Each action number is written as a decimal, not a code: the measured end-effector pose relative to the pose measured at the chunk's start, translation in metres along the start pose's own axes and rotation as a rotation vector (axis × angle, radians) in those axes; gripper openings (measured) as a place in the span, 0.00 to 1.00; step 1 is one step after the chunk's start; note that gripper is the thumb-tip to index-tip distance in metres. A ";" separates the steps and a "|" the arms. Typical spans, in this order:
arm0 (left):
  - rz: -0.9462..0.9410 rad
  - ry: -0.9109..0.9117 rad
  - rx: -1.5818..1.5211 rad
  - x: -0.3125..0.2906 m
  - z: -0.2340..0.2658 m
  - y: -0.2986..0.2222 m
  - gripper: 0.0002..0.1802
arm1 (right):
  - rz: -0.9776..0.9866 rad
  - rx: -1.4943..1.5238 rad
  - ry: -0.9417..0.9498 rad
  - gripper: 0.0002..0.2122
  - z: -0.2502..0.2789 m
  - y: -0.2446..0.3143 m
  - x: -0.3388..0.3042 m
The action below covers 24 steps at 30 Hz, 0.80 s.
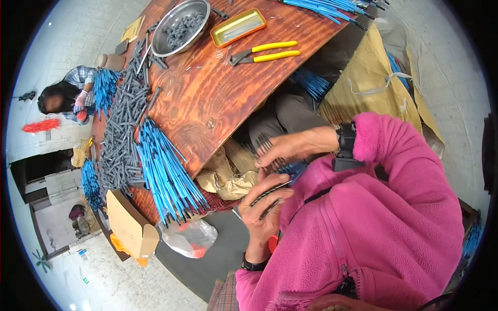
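Observation:
My right hand [298, 145], its wrist wearing a black band, is closed round a fan of thin dark spikes [263, 143] that poke out past the fingers. Just below it, my left hand [262, 205] is curled, with dark slender rods [268, 193] lying between its fingers. A blue patch [297, 170] shows between the two hands; they look like black-tipped blue rods, though the fingers hide much of them. Both hands are held close together in front of my pink fleece, off the table's edge.
On the wooden table [207, 103] lie blue rods [163, 173], a heap of grey plugs [124, 129], yellow-handled pliers [267, 53], a metal bowl [160, 47] and a yellow tray [222, 42]. A cardboard box [127, 225] stands at the left. Another person [80, 78] sits across the table. A yellow sack [363, 72] is at right.

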<state>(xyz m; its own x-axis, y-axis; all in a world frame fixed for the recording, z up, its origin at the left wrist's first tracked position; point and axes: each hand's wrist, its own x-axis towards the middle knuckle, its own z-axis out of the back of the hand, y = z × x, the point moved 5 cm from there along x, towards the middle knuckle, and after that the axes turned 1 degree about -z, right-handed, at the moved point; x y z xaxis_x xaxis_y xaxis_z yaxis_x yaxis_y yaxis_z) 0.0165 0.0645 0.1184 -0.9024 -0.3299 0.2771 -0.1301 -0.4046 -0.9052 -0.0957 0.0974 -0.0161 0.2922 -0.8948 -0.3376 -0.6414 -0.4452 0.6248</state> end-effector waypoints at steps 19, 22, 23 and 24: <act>-0.101 -0.110 0.110 0.050 0.015 0.021 0.06 | 0.126 0.016 0.013 0.15 0.025 0.063 0.023; -0.083 -0.110 0.099 0.052 0.017 0.024 0.09 | 0.147 0.021 0.010 0.17 0.030 0.058 0.026; -0.077 -0.114 0.097 0.051 0.018 0.023 0.09 | 0.151 0.032 0.009 0.18 0.029 0.058 0.026; -0.070 -0.118 0.095 0.050 0.018 0.023 0.09 | 0.151 0.025 0.012 0.18 0.029 0.058 0.025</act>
<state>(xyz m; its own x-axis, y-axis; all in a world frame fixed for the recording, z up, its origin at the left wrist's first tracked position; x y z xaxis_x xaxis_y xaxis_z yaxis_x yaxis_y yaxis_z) -0.0243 0.0228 0.1171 -0.8375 -0.3936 0.3791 -0.1465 -0.5067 -0.8496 -0.1462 0.0505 -0.0085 0.1993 -0.9520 -0.2323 -0.6961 -0.3044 0.6502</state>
